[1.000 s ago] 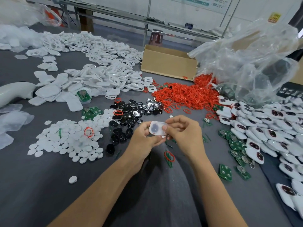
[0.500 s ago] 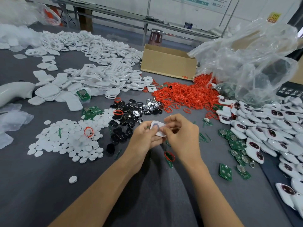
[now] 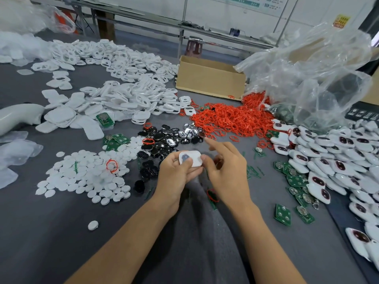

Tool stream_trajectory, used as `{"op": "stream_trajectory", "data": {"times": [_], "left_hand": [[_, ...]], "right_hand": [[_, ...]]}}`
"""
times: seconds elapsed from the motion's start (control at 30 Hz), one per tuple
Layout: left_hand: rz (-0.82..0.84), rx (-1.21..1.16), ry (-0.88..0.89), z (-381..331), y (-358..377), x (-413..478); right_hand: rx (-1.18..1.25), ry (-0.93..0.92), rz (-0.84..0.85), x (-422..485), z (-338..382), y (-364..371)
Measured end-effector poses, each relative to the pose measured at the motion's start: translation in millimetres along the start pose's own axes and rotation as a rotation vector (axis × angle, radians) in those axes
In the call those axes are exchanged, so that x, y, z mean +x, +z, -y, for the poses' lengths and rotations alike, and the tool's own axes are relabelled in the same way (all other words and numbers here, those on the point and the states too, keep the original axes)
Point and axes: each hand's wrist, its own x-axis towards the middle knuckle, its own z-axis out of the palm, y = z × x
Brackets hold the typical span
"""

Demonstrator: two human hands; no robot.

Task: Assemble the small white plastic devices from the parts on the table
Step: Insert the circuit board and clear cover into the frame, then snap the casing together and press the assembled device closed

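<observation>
Gripped a shell (image 3: 193, 159) in the left hand (image 3: 176, 177), thumb laid over its dark window, low above the table (image 3: 51, 238) and just near of the black buttons (image 3: 160, 138). Spread the right hand (image 3: 227, 173) loosely beside it, index stretched toward the near edge of the red rings (image 3: 231, 119), holding nothing visible. Seemingly called for one more part. Best lifted singly, pinched by the edge, seated flat and pressed evenly, without tilting the shell.

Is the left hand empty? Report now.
No, the left hand grips a small white device, thumb pressed on its face.
</observation>
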Motion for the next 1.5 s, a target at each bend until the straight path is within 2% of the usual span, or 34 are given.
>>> {"op": "stream_trajectory", "data": {"times": [0.1,0.23,0.3,0.37,0.43,0.63,0.7,0.77,0.87,0.97,1.13,1.5], "left_hand": [[0.01,0.008,0.007,0,0,-2],[0.019,0.066,0.035,0,-1,-5],[0.02,0.077,0.038,1,-2,-5],[0.02,0.085,0.04,2,-2,-5],[0.021,0.094,0.039,2,-1,-4],[0.025,0.099,0.039,2,-2,-4],[0.023,0.099,0.042,3,-1,-4],[0.024,0.113,0.046,3,0,-3],[0.023,0.129,0.046,4,0,-2],[0.023,0.127,0.043,5,0,-1],[0.033,0.12,0.053,5,0,-1],[0.028,0.118,0.055,5,-1,0]], "right_hand": [[-0.058,0.027,-0.022,6,-8,-13],[-0.427,0.371,-0.082,19,-50,-57],[-0.579,0.559,-0.001,19,-73,-74],[-0.656,0.666,0.121,15,-89,-81],[-0.686,0.712,0.135,12,-99,-82],[-0.688,0.641,-0.045,13,-107,-79],[-0.601,0.557,-0.152,15,-102,-79],[-0.334,0.497,-0.215,18,-90,-74],[0.247,0.537,-0.117,21,-61,-55],[0.513,0.529,-0.002,18,-41,-40],[0.568,0.522,0.116,15,-27,-35],[0.545,0.536,0.13,15,-32,-38]]}}
